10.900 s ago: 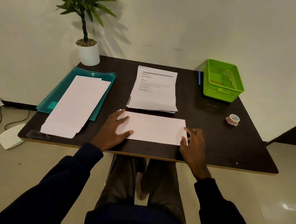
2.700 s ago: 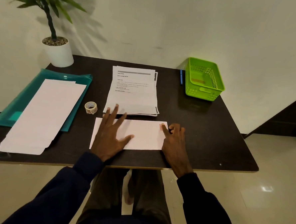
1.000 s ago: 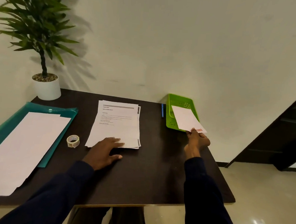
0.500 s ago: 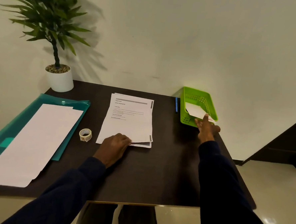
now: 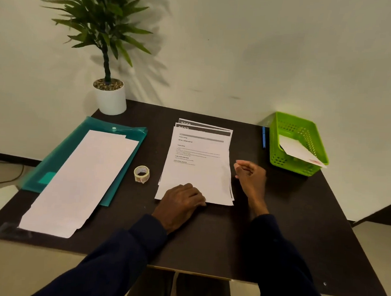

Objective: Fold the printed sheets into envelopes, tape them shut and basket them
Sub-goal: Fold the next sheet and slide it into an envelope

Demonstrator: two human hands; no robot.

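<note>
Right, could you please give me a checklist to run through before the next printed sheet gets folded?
1. Finished white paper envelope in the green plastic basket: ok, one corner overhangs the rim.
2. Right hand free: ok, holds nothing.
3. Left hand on the stack of printed sheets: ok; grip on top sheet, cannot tell.
4. Small tape roll beside the stack: ok.
5. Bare dark table in front for folding: ok.

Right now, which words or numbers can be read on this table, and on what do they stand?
"INITIAL SCENE SETUP": top printed sheet.
"TASK GOAL": same sheet.
"TASK DESCRIPTION": same sheet.
"REQUIRED PROPS": same sheet.
Its small lines: too blurred.
White digits on the sheets behind: half hidden, unreadable.
Red mark on the envelope: blurred.
</note>
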